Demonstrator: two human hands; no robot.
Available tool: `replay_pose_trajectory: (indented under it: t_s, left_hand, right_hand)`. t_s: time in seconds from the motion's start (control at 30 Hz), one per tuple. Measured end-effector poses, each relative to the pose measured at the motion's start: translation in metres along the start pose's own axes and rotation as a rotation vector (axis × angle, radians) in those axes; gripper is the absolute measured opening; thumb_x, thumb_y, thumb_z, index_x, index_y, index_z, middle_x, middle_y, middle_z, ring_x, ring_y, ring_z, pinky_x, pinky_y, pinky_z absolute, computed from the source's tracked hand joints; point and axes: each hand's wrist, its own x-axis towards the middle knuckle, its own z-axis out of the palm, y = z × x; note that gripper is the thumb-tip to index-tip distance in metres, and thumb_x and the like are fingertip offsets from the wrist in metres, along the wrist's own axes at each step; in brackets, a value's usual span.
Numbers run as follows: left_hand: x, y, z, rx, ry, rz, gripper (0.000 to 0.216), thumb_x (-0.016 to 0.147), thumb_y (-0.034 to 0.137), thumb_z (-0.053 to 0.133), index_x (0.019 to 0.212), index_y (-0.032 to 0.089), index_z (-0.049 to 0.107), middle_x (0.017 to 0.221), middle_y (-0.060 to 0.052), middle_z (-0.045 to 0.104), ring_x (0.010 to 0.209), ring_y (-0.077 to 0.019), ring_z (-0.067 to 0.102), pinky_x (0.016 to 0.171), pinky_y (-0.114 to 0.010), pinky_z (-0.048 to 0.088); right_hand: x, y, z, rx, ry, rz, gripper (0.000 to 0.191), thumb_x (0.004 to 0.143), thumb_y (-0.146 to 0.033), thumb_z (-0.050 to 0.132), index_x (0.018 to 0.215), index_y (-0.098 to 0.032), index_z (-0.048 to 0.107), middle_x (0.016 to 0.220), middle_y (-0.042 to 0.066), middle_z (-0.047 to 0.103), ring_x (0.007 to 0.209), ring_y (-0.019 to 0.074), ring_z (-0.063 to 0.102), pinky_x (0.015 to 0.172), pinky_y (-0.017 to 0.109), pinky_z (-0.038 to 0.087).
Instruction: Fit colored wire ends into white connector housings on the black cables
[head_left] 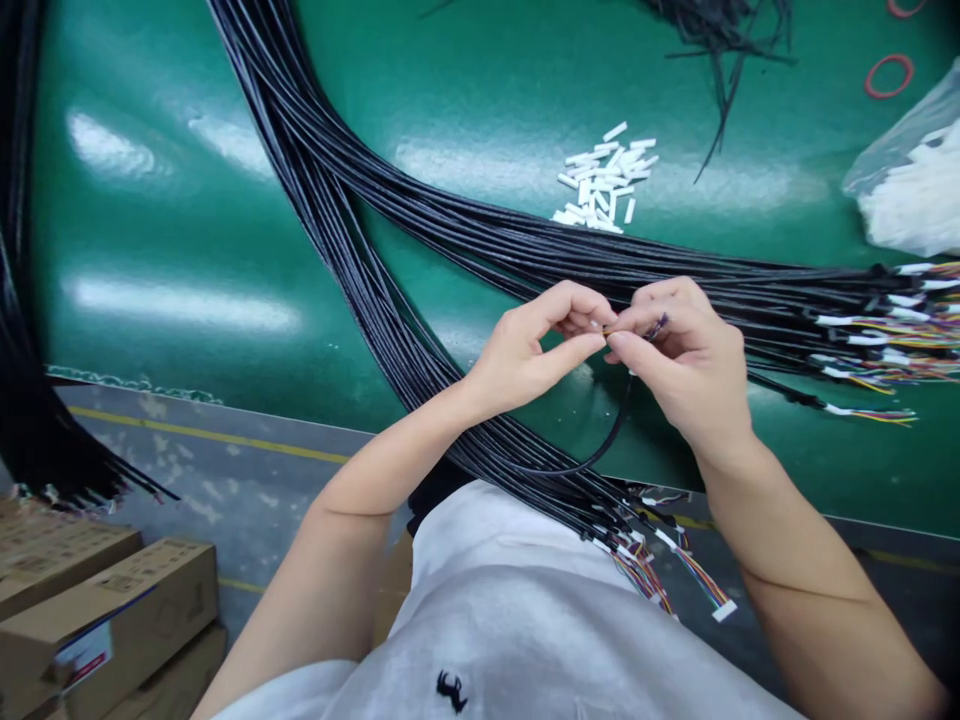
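Note:
My left hand [540, 340] and my right hand [679, 350] meet fingertip to fingertip over the bench. Both pinch the thin coloured wires at the end of one black cable [621, 420]; the fingertips hide most of these wires. A dark wire tip pokes out by my right index finger. From my right hand the cable curves down and left into the near bundle of black cables [480, 445]. That bundle passes under my left forearm, and its ends carry coloured wires and a white connector [724, 610]. Behind my hands runs a second black bundle [465, 225].
Small white tubes [607, 180] lie piled beyond the far bundle. A plastic bag of white pieces [915, 190], red rings [889, 76] and black strips [724, 30] lie further right on the green table [187, 230]. Cardboard boxes [150, 600] stand on the floor at left.

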Motion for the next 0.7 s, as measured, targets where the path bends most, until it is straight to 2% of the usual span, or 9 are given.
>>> replay_pose_trajectory:
  t_s: [0.17, 0.4, 0.5, 0.6, 0.7]
  left_hand:
    - [0.002, 0.001, -0.001, -0.143, -0.031, -0.131, 0.033, 0.091, 0.050, 0.073, 0.104, 0.021, 0.062, 0.095, -0.001, 0.070, 0.083, -0.0092, 0.069, 0.075, -0.022, 0.055]
    - [0.002, -0.002, -0.001, -0.116, -0.045, -0.149, 0.033, 0.092, 0.049, 0.073, 0.107, 0.022, 0.062, 0.098, -0.002, 0.071, 0.086, -0.0100, 0.070, 0.078, -0.023, 0.056]
    - [0.000, -0.005, 0.000, 0.028, 0.030, -0.067, 0.032, 0.095, 0.048, 0.069, 0.113, 0.022, 0.062, 0.102, -0.003, 0.071, 0.090, -0.0120, 0.070, 0.081, -0.025, 0.056]
    - [-0.003, -0.008, 0.000, 0.249, 0.105, 0.117, 0.025, 0.099, 0.041, 0.063, 0.118, 0.024, 0.063, 0.108, -0.003, 0.072, 0.093, -0.0131, 0.070, 0.084, -0.028, 0.055]
    - [-0.005, -0.011, 0.000, 0.457, 0.108, 0.289, 0.021, 0.102, 0.035, 0.058, 0.120, 0.024, 0.063, 0.107, -0.003, 0.073, 0.093, -0.0139, 0.070, 0.086, -0.030, 0.054]
  right_hand:
    - [0.000, -0.003, 0.000, -0.050, 0.072, -0.067, 0.009, 0.084, -0.020, 0.078, 0.082, -0.029, 0.077, 0.084, 0.003, 0.054, 0.077, 0.0169, 0.054, 0.054, 0.029, 0.042]
    - [-0.001, -0.002, 0.000, -0.023, 0.072, -0.110, 0.016, 0.081, -0.011, 0.076, 0.081, -0.027, 0.073, 0.084, 0.001, 0.053, 0.078, 0.0159, 0.053, 0.057, 0.029, 0.041]
    - [-0.001, -0.003, 0.000, -0.109, 0.020, -0.142, 0.019, 0.082, -0.007, 0.069, 0.077, -0.025, 0.071, 0.083, 0.001, 0.055, 0.077, 0.0152, 0.056, 0.062, 0.030, 0.045]
    - [-0.001, -0.005, 0.000, -0.176, -0.024, -0.132, 0.017, 0.083, -0.008, 0.067, 0.083, -0.025, 0.071, 0.085, 0.001, 0.058, 0.075, 0.0148, 0.057, 0.063, 0.031, 0.047]
    - [0.000, -0.006, 0.000, -0.182, -0.018, -0.155, 0.014, 0.085, -0.011, 0.068, 0.089, -0.024, 0.071, 0.085, 0.001, 0.060, 0.071, 0.0136, 0.055, 0.060, 0.030, 0.048]
